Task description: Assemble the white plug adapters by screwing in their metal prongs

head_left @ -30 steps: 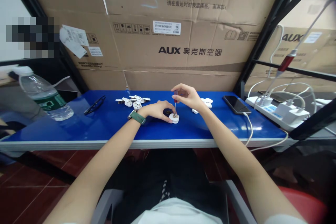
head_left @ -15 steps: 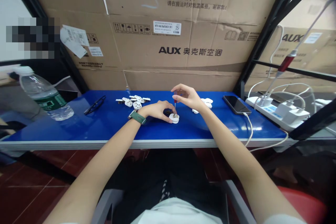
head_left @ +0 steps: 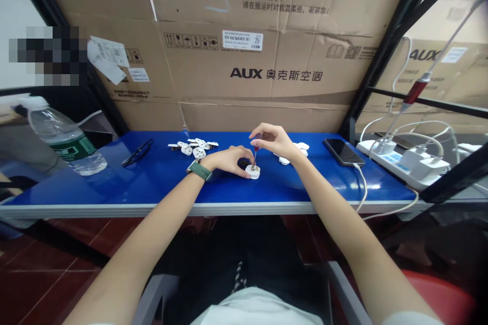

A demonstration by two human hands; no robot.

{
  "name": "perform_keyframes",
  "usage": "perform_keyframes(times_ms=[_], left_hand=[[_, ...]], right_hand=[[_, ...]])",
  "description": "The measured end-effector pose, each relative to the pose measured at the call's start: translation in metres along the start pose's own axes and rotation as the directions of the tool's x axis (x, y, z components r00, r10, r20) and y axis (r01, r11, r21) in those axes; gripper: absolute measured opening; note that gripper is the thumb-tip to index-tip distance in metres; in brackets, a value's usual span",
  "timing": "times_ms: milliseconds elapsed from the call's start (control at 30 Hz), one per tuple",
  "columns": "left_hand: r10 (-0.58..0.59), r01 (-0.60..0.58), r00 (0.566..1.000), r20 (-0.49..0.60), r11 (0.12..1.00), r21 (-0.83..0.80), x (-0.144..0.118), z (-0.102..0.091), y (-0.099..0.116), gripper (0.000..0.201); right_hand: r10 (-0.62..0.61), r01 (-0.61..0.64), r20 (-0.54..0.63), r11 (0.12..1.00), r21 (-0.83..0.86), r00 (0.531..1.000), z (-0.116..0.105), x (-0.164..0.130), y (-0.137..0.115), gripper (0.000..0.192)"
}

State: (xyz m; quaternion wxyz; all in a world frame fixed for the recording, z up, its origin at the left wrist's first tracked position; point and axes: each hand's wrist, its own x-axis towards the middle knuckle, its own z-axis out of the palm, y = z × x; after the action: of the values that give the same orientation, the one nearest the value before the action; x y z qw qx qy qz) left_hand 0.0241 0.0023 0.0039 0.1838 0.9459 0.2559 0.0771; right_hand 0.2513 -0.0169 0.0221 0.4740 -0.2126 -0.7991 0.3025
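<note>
My left hand (head_left: pixel 232 160) rests on the blue tabletop, its thumb and fingers closed around the side of a small white plug housing (head_left: pixel 253 172). Metal parts show in the top of that housing. My right hand (head_left: pixel 272 139) is above it, pinching the handle of a screwdriver (head_left: pixel 255 150) with a red part. The screwdriver's thin shaft points down and its tip meets the housing. Small dark pieces (head_left: pixel 244 162) lie behind the housing, partly hidden by my left hand.
White plug parts (head_left: pixel 194 147) are piled left of my hands, with more white pieces (head_left: pixel 301 148) behind my right wrist. Glasses (head_left: pixel 138 152) and a water bottle (head_left: pixel 68 137) are at the left. A phone (head_left: pixel 344 152) on a cable and a power strip (head_left: pixel 407 162) lie right.
The screwdriver's handle has tilted slightly to the right, with my right hand shifting a little. My left hand and the plug housing stay in place.
</note>
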Motion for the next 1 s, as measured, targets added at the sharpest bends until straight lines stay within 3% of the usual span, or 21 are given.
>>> perform_keyframes(times_ms=[300,567,800,1000], left_hand=[[-0.027,0.027,1.000,0.001,0.999,0.041,0.0009,0.0000,0.0014,0.043],[-0.016,0.016,1.000,-0.002,1.000,0.020,0.0001,-0.0001,0.0013,0.044],[-0.036,0.036,0.999,-0.001,0.998,0.044,0.0004,0.0002,0.0010,0.044],[-0.015,0.016,1.000,-0.008,1.000,0.019,0.0001,0.0004,0.0011,0.043]], right_hand=[[0.019,-0.022,0.051,0.997,0.069,0.999,0.0000,-0.0013,-0.0007,0.036],[0.021,-0.023,-0.022,0.997,-0.069,1.000,0.0006,0.0002,0.0048,0.033],[0.013,-0.015,0.053,0.999,0.047,0.999,-0.0002,-0.0022,0.0007,0.039],[-0.015,0.016,0.017,0.998,-0.056,1.000,-0.0009,-0.0009,0.0020,0.030]])
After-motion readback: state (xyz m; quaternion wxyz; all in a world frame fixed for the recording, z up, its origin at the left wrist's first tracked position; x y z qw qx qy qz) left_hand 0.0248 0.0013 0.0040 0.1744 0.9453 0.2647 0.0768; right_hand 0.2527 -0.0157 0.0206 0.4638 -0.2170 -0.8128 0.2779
